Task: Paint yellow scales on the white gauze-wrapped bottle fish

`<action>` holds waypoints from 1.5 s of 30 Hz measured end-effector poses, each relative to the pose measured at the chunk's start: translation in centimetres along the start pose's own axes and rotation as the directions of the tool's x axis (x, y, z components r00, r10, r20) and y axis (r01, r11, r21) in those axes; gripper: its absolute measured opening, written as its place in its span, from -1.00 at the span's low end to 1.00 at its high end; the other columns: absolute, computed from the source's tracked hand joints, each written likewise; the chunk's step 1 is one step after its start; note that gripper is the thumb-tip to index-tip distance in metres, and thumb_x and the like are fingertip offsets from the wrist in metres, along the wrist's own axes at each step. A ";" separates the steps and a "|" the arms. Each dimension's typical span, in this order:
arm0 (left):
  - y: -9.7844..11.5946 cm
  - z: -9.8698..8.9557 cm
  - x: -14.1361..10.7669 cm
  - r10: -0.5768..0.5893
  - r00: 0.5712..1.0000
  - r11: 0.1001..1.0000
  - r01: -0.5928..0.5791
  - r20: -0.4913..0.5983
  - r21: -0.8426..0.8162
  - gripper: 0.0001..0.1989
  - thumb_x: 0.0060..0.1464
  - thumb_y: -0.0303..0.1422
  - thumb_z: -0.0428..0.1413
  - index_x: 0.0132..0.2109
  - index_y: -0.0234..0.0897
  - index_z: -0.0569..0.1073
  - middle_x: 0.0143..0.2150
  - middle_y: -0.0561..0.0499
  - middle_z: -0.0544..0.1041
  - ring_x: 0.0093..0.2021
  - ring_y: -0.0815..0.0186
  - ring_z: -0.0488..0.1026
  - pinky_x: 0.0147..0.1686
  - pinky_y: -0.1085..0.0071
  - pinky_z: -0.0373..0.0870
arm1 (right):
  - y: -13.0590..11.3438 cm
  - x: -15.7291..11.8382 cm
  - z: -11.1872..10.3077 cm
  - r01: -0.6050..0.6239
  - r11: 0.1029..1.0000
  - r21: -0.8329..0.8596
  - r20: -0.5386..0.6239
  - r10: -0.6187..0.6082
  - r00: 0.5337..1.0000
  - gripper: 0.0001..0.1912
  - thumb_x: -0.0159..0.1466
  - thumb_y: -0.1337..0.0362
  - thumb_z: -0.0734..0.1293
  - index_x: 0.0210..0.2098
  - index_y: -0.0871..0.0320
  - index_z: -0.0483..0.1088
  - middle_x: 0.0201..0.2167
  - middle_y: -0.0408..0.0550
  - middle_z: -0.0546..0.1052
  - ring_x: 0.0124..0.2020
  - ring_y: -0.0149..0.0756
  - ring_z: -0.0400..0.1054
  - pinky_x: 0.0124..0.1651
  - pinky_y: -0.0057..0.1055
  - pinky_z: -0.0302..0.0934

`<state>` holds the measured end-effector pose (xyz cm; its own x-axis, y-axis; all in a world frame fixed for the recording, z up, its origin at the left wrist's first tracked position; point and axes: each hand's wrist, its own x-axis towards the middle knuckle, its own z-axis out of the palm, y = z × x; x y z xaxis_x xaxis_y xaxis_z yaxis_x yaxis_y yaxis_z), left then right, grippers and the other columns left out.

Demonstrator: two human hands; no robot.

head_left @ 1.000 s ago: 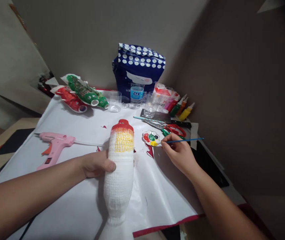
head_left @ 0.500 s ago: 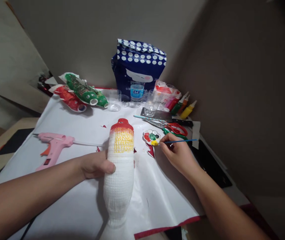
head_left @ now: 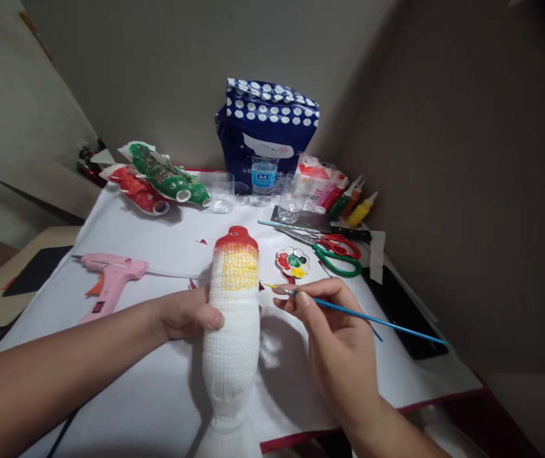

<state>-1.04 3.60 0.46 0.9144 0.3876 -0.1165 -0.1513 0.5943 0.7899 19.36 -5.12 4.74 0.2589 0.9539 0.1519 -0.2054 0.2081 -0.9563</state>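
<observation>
A white gauze-covered bottle shape (head_left: 232,343) stands out in the middle, its top red and a yellow patch below. My left hand (head_left: 193,315) is wrapped round its left side, thumb on the front, other fingers mostly hidden behind. Between the thumb and fingers of my right hand (head_left: 332,324) is a blue paintbrush (head_left: 372,315). Its yellow-tipped bristles point left, just off the right edge of the bottle shape. Behind that hand lies a flower-shaped palette (head_left: 293,262) with red, green, yellow and dark paint.
A pink glue gun (head_left: 114,273) lies at left. Red and green fish figures (head_left: 162,175) are at back left. Clear cups, a blue bag (head_left: 267,127) and paint bottles (head_left: 362,210) line the back. Scissors (head_left: 339,261), a knife and a black tablet-like object (head_left: 410,324) lie at right.
My right hand has come away from the palette toward the bottle shape, turning the brush so its bristles point left. My left hand keeps its hold.
</observation>
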 end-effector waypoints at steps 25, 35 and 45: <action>0.0 0.1 0.2 0.026 0.997 1.000 -0.027 0.067 0.014 -0.46 -0.08 -0.23 0.36 0.07 -0.29 0.56 -0.01 -0.07 0.64 -0.05 0.17 0.56 -0.05 0.38 0.48 | 1.3 0.0 1.2 -0.027 0.997 0.070 0.029 0.025 0.999 -0.87 0.29 0.23 0.43 -0.35 0.06 0.41 -0.43 -0.15 0.63 -0.34 -0.25 0.62 -0.25 -0.30 0.56; -0.1 -0.1 0.1 0.022 0.999 0.998 -0.025 0.047 0.054 -0.42 -0.09 -0.23 0.35 0.11 -0.29 0.55 0.10 -0.12 0.60 0.09 0.07 0.51 0.06 0.29 0.45 | 0.9 0.0 1.0 -0.057 0.996 0.074 0.040 0.054 0.998 -0.83 0.27 0.20 0.45 -0.36 0.07 0.39 -0.43 -0.15 0.64 -0.35 -0.25 0.62 -0.26 -0.29 0.56; -0.2 -0.4 0.0 0.020 0.999 0.997 -0.022 0.037 0.072 -0.40 -0.11 -0.22 0.34 0.11 -0.29 0.54 0.11 -0.15 0.59 0.09 -0.01 0.51 0.07 0.16 0.44 | 1.2 0.1 1.2 -0.054 0.996 0.068 0.036 0.051 0.998 -0.82 0.28 0.17 0.44 -0.34 0.07 0.38 -0.42 -0.13 0.65 -0.33 -0.23 0.62 -0.24 -0.26 0.57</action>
<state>-1.14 3.74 0.09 0.9245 0.3730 -0.0787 -0.1441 0.5330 0.8337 18.01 -4.52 3.94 0.2141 0.9704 0.1115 -0.2825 0.1708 -0.9439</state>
